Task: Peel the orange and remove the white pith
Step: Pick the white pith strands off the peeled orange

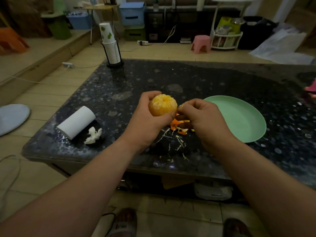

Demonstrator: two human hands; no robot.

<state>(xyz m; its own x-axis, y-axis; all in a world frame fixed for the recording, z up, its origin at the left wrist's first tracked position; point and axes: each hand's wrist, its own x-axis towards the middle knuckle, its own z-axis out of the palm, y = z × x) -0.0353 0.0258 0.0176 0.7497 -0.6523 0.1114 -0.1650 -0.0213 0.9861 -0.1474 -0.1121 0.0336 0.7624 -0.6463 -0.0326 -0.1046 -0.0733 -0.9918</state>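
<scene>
Left hand [147, 117] grasps the orange [162, 105], fingers curled around its far side and thumb pressed against its lower near edge. The fruit is fully peeled, its pale segments and centre dimple turned up toward the head camera. Right hand [203, 120] sits just beside it with the fingers curled in. Its thumb and forefinger touch the orange's right edge and pinch a small pale shred of pith [179, 106] there.

Beneath the gap between the two hands, orange peel pieces [179, 125] lie on the table [188, 77]. Thin white pith strands [172, 137] are scattered nearer the person, below the wrists. Just beyond the right hand's knuckles, on its outer side, a green plate [239, 120] rests on the dark speckled surface. Well out from the left hand lies a white paper roll [77, 122] on its side, with a crumpled tissue [94, 135] just beside it. Far ahead of the left hand, at the table's back corner, stands a stack of paper cups [111, 48] in a black holder.

Past the table, the tiled floor holds a pink stool [201, 43] and blue storage bins [132, 13]. Slippered feet [123, 223] show under the forearms.
</scene>
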